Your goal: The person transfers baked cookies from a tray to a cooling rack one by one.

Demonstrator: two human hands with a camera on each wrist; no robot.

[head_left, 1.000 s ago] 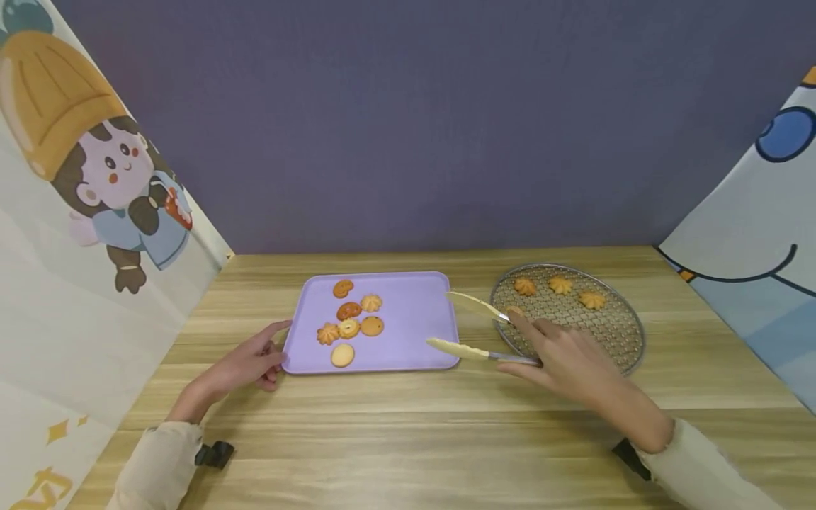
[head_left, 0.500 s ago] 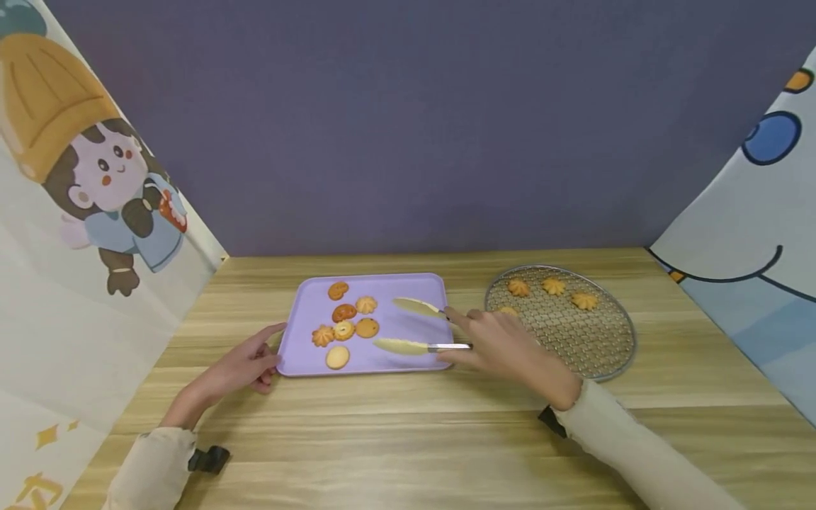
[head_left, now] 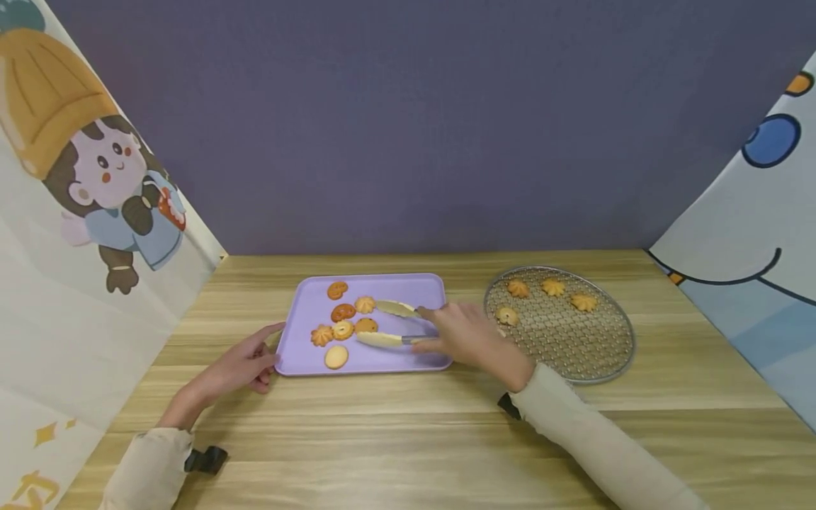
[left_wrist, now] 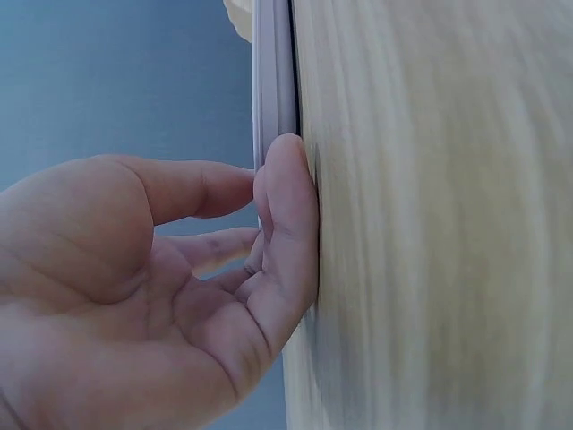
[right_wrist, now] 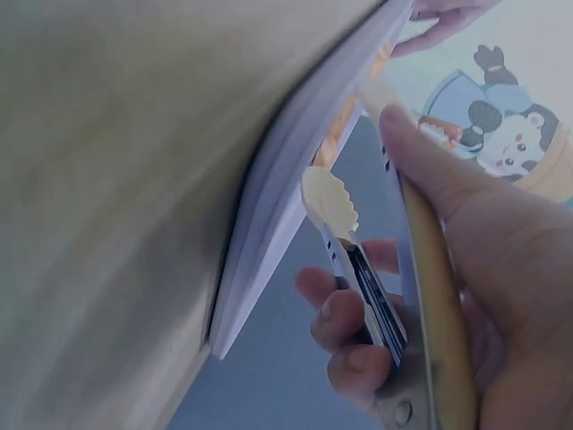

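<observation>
In the head view my right hand [head_left: 468, 340] grips a pair of tongs [head_left: 382, 340] with cream scalloped tips and metal arms. The tongs' tips stand apart over the purple tray [head_left: 408, 361], on either side of a round speckled cookie [head_left: 366, 325]. Beside the upper tip lies a pale star-shaped cookie [head_left: 365, 304]. My left hand [head_left: 239, 365] holds the tray's left edge near its front corner; in the left wrist view thumb and fingers meet at the rim. In the right wrist view, fingers and thumb wrap the tongs [right_wrist: 434, 313].
More cookies lie on the tray's left half, among them a plain round cookie [head_left: 336, 357] and a brown pretzel-shaped cookie [head_left: 337, 290]. To the right, a round wire rack [head_left: 574, 347] carries several cookies, including a ring cookie [head_left: 507, 316]. A dark wall stands behind the wooden table [head_left: 382, 439].
My right hand has moved left with the tongs, from the rack to over the tray's cookies, and the tips have come closer together. The rack's ring cookie is uncovered. The left hand has stayed put.
</observation>
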